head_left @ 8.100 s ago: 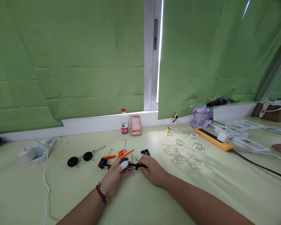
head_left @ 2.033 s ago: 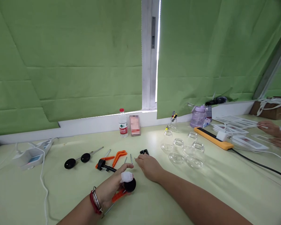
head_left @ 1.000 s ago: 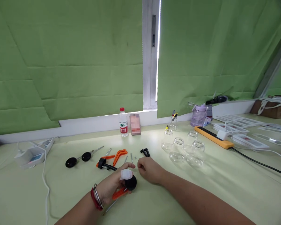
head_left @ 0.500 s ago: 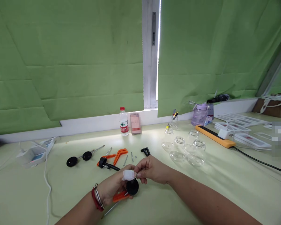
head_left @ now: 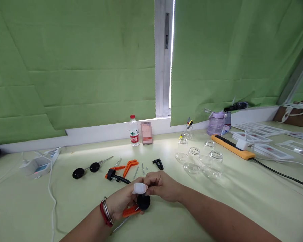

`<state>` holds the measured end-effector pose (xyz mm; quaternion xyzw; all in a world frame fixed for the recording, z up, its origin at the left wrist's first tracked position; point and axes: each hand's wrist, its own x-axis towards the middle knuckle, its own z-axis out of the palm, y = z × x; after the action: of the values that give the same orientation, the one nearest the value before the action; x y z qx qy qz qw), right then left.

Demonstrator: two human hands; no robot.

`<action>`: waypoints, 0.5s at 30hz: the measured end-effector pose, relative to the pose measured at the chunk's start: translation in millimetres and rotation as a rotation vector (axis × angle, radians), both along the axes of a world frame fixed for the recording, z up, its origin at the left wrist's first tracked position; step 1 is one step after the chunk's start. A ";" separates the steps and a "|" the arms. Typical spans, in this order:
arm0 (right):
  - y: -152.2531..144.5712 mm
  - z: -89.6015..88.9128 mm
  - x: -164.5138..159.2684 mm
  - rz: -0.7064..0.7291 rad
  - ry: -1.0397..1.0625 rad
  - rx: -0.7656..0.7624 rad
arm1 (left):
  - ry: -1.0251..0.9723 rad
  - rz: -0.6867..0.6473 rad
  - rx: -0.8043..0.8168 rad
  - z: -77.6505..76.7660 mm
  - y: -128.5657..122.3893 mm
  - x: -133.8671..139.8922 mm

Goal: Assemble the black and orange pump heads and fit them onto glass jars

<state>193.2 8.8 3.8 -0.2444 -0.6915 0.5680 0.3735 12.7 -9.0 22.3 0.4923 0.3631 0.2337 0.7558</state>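
My left hand [head_left: 125, 200] is closed round a pump head [head_left: 143, 202] with a round black cap, a white top piece [head_left: 139, 188] and an orange lever [head_left: 130, 211]. A thin metal rod [head_left: 121, 224] slants down to the left beneath it. My right hand [head_left: 164, 185] meets it from the right, thumb and fingers pinched against the white piece's right end; whatever is between those fingertips is too small to make out. Beyond the hands lie a black pump part [head_left: 117, 176], orange levers [head_left: 130, 166], small metal pins [head_left: 136, 172] and black levers [head_left: 158, 164].
Several clear jars [head_left: 194, 159] stand at right, near an orange power strip [head_left: 232, 147] and a purple jug [head_left: 216, 124]. A water bottle [head_left: 134, 131] is at the back. Two black caps on rods [head_left: 78, 173] lie left, past a white cable [head_left: 52, 201].
My right hand has shifted slightly down and closer to the white piece, its fingers more curled, uncovering the black levers. The left hand keeps hold of the pump head.
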 end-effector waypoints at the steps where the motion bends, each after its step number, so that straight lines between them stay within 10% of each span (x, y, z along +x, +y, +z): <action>1: -0.1 0.1 0.1 0.000 0.000 0.000 | 0.002 -0.002 0.003 1.0 -0.5 0.2; 15: 2.3 -4.5 0.4 0.061 0.064 -0.124 | 0.016 0.008 0.018 6.4 -3.1 3.1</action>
<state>193.6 11.2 -0.7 -0.2278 -0.6497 0.6284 0.3621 15.9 -12.1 28.8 0.4996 0.3691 0.2361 0.7473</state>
